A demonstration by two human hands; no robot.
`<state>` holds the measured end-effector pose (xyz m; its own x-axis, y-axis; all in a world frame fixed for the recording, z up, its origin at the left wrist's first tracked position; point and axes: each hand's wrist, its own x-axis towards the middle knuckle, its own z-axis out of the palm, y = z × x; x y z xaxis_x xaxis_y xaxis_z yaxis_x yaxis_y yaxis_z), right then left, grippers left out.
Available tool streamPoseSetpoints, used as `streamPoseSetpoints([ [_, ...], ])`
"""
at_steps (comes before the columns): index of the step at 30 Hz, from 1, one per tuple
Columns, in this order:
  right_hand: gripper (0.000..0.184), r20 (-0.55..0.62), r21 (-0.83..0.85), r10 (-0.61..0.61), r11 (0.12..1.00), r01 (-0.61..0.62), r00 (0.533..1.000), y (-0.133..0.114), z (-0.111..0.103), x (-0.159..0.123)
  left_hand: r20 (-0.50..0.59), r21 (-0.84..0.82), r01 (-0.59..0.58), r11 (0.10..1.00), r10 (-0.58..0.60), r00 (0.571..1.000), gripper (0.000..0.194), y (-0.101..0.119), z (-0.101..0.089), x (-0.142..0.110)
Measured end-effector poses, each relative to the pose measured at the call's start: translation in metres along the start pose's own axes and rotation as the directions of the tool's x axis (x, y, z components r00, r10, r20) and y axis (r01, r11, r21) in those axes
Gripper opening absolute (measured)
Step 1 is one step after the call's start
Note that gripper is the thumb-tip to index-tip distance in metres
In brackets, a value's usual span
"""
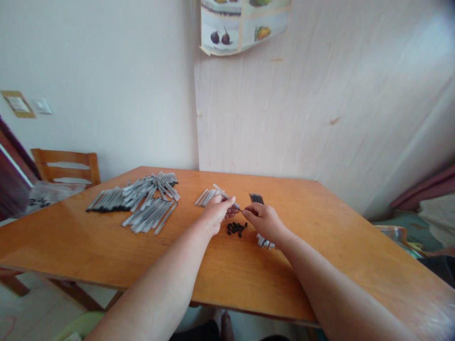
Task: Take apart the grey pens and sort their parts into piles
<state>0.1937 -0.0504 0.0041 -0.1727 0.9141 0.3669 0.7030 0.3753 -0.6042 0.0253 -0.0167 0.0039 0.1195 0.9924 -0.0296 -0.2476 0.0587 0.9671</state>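
Observation:
My left hand (215,214) is closed round a translucent pen barrel (221,191), which slants down to the right. Fingertips of my right hand (266,220) pinch a thin dark pen refill (241,210) at the barrel's lower end; how far it sits inside I cannot tell. Below the hands lies a loose cluster of small black plugs (234,228). A bundle of dark refills (256,198) rests just behind my right hand. Partly hidden under that hand are small whitish clear pieces (263,242). More barrels (204,197) lie side by side behind my left hand.
On the left of the wooden table (227,279) are heaps of translucent pens (151,189), several with black ends. A wooden chair (67,158) and a plastic bag (53,193) are beyond the left edge. A wall with a fruit poster (245,28) borders the back.

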Motion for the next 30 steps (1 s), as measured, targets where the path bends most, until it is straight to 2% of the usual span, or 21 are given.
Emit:
streamPoseSetpoints([
  [7, 0.024, 0.024, -0.048, -0.017, 0.999, 0.018, 1.0, 0.005, 0.0, 0.0, -0.014, -0.024, -0.006, 1.0, 0.005, 1.0, 0.02, 0.001, 0.0, 0.0],
  [14, 0.02, 0.106, -0.262, -0.039, 0.963, 0.065, 0.994, 0.017, -0.02, 0.005, -0.197, -0.092, -0.122, 0.988, 0.102, 0.975, 0.02, 0.01, -0.014, 0.008],
  [17, 0.021, 0.075, -0.305, 0.051, 0.952, -0.025, 0.996, 0.026, -0.029, 0.009, -0.261, -0.105, -0.156, 0.982, 0.124, 0.957, 0.02, 0.013, -0.022, 0.011],
  [20, 0.024, -0.055, -0.292, 0.154, 0.942, -0.163, 0.987, 0.04, -0.035, 0.015, -0.283, -0.11, -0.168, 0.98, 0.131, 0.95, 0.018, 0.013, -0.026, 0.014],
  [24, 0.031, -0.224, -0.184, 0.25, 0.938, -0.293, 0.942, 0.067, -0.037, 0.022, -0.303, -0.101, -0.19, 0.977, 0.152, 0.941, 0.016, 0.014, -0.028, 0.017],
  [27, 0.03, -0.249, -0.15, 0.301, 0.927, -0.344, 0.92, 0.084, -0.034, 0.025, -0.328, -0.095, -0.2, 0.975, 0.159, 0.931, 0.017, 0.015, -0.029, 0.018],
  [30, 0.026, -0.238, -0.206, 0.338, 0.898, -0.388, 0.91, 0.093, -0.031, 0.026, -0.344, -0.094, -0.202, 0.975, 0.158, 0.926, 0.017, 0.015, -0.031, 0.018],
])
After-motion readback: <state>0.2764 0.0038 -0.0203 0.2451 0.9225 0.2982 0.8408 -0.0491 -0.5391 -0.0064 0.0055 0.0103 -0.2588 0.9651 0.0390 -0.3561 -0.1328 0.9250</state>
